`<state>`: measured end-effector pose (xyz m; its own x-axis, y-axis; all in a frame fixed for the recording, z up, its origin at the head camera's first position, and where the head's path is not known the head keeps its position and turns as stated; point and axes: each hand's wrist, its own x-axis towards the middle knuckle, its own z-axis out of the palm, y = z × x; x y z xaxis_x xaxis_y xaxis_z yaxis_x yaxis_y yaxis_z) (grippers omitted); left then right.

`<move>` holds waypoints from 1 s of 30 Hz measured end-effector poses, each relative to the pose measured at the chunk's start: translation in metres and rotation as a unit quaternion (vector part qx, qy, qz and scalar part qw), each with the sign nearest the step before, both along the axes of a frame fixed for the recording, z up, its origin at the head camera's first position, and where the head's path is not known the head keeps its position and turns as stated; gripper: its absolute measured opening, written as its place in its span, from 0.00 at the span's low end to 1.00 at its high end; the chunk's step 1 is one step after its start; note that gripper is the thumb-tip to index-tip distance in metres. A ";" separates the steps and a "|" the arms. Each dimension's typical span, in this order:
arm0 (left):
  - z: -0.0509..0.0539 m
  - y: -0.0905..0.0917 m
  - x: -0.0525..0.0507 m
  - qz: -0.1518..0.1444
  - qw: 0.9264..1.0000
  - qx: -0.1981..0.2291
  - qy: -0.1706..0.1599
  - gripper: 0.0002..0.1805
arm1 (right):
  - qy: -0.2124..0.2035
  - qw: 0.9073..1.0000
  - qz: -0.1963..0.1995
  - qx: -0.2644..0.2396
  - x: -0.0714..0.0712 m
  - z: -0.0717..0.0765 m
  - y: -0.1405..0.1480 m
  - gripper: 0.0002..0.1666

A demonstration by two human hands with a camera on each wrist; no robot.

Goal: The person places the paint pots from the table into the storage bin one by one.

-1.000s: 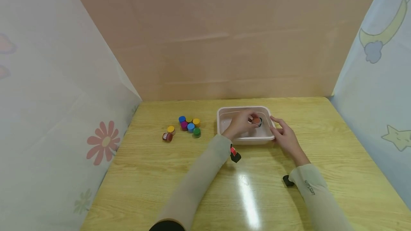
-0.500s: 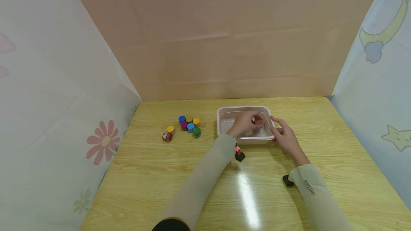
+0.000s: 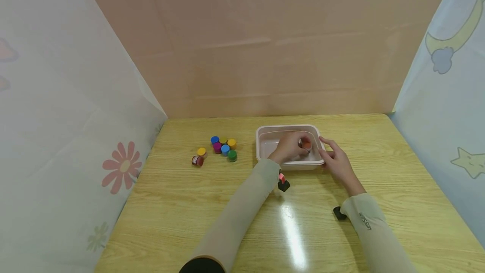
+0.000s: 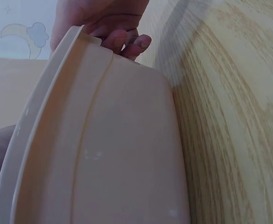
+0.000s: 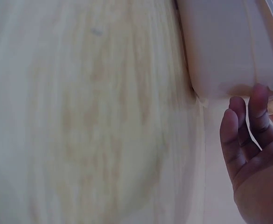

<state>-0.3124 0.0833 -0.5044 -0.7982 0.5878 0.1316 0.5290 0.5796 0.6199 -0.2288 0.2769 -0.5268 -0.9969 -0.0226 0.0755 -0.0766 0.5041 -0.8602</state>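
Observation:
In the head view, a pale pink plastic tub [image 3: 265, 164] stands on the table. My left hand [image 3: 291, 145] reaches inside it and pinches a small jar with an orange lid [image 3: 307, 145] near the tub's right end. Fingers partly cover this jar. At that same end, my right hand [image 3: 337, 162] holds the tub by its rim. From the right wrist view, curled fingers [image 5: 259, 109] touch the outer wall under the rim. The tub's side [image 4: 127, 130] fills much of the left wrist view, which hides the left hand's fingers.
Left of the tub stands a cluster of small jars with coloured lids, including a green-lidded jar [image 3: 232, 156]. Farther left are a yellow-lidded jar [image 3: 202, 152] and a dark red jar [image 3: 197, 161] lying on its side. A brown backdrop [image 3: 265, 54] rises behind the table.
My left hand has moved slightly right inside the tub with the orange-lidded jar, closer to the right wall. The right hand and the other jars have stayed in place.

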 end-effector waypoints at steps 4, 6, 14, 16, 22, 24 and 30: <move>-0.001 0.001 0.000 -0.006 1.000 0.001 -0.002 0.16 | 0.000 1.000 0.000 -0.005 0.001 0.001 0.000 0.33; -0.001 0.002 0.001 -0.010 1.000 0.001 -0.003 0.16 | -0.001 1.000 -0.002 -0.007 0.002 0.001 -0.001 0.33; -0.003 0.003 -0.002 -0.023 0.999 -0.010 0.019 0.15 | 0.004 1.000 0.000 -0.015 -0.001 -0.002 0.000 0.33; -0.003 0.003 -0.002 -0.025 0.999 -0.012 0.025 0.14 | 0.005 1.000 0.003 -0.018 -0.001 -0.002 0.001 0.33; -0.002 0.003 -0.001 -0.035 0.999 -0.003 0.025 0.10 | 0.007 1.000 -0.002 -0.011 -0.001 -0.001 -0.001 0.33; -0.002 0.003 0.000 -0.037 0.999 -0.010 0.029 0.08 | 0.007 1.000 -0.004 -0.011 -0.001 -0.002 -0.001 0.32; -0.001 0.005 0.001 -0.036 0.997 -0.043 0.056 0.07 | 0.009 1.000 -0.004 -0.010 -0.002 -0.004 0.000 0.33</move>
